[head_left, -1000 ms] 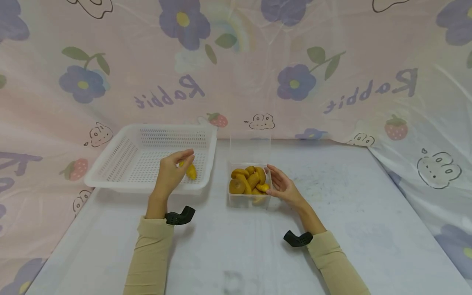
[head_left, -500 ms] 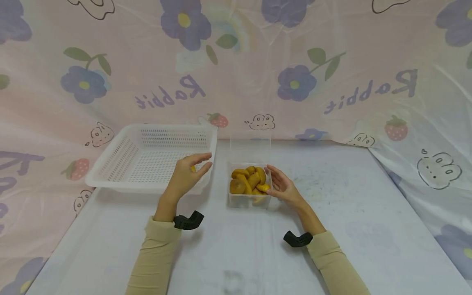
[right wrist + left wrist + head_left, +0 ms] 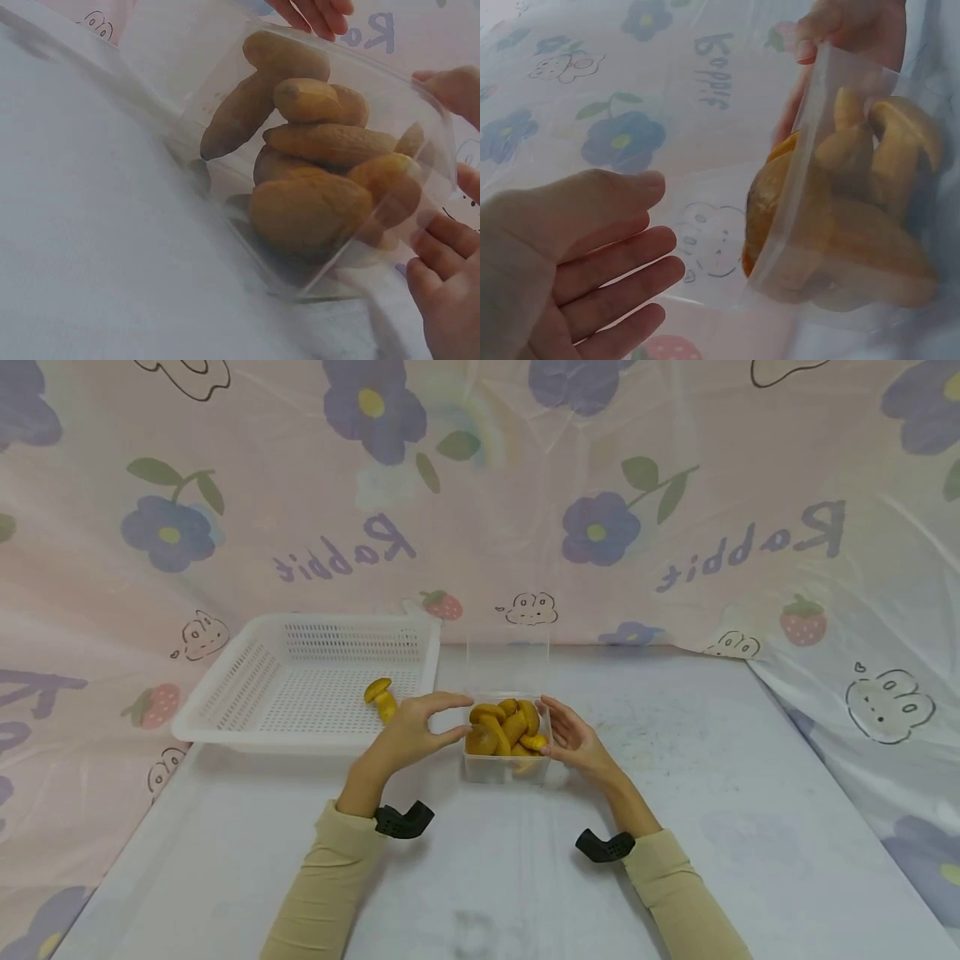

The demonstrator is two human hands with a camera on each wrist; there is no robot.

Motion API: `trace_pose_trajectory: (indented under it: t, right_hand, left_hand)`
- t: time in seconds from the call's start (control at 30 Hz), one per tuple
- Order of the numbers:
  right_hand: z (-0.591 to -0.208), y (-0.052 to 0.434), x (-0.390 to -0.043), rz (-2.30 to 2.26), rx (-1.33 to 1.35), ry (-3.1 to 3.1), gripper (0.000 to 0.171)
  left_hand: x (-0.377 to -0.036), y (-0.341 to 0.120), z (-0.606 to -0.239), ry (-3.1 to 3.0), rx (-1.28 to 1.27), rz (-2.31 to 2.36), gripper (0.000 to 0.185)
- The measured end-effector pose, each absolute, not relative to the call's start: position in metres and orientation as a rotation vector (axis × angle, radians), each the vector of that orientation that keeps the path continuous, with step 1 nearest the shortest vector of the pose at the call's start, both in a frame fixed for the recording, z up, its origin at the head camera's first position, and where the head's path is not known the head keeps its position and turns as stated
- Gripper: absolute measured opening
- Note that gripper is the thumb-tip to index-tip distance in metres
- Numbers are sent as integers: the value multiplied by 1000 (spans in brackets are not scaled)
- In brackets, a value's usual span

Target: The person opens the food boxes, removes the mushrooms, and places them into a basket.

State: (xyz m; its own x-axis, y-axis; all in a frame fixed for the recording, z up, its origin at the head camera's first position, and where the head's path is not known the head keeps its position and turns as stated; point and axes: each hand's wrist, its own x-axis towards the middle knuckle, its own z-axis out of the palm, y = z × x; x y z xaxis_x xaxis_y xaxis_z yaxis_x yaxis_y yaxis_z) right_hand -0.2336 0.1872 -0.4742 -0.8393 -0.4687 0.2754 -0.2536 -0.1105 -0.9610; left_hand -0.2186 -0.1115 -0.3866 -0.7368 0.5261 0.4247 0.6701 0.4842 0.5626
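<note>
A clear plastic box (image 3: 502,768) full of brown-yellow mushrooms (image 3: 870,240) stands mid-table with its transparent lid (image 3: 507,656) raised behind it. My right hand (image 3: 577,742) holds the box at its right side, thumb by the front corner and fingers toward the back one. My left hand (image 3: 416,728) is at the box's left edge, thumb and fingers apart with nothing between them; the left wrist view shows a gap between its fingertips and the box. One mushroom (image 3: 381,697) lies in the white basket (image 3: 300,739), its lower end partly hidden by my left hand.
The slotted basket takes up the back left of the white-covered table (image 3: 480,868). A patterned curtain (image 3: 495,510) hangs behind and along the sides. Each wrist wears a black camera mount (image 3: 405,820).
My left hand has moved right, from over the basket to the box's left edge, uncovering the mushroom in the basket. The right hand and the box have stayed in place.
</note>
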Motion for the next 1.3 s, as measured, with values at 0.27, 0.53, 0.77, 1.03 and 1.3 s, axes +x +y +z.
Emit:
trace_pose_trajectory:
  t: [0.27,0.53,0.77,1.03,1.3]
  right_hand:
    - [-473,187,-233,-2069,-799,1986,83]
    - [-472,187,-232,-2071,-781,1986,83]
    - [-472,187,-233,-2072,-784,1985,83]
    - [-467,191,-233,-2069,-820,1995,81]
    - [-466,205,-233,-2060,-790,2045,76]
  left_hand:
    - [-217,-101,-392,-2577,-1156,-1091,40]
    - [-218,-97,-396,-2619,-1169,-1010,40]
    - [-216,-92,-396,-2706,-1145,-948,42]
    - [-218,-84,-405,-2654,-1152,-977,39]
    - [-231,-76,-416,-2597,-1173,-1133,42]
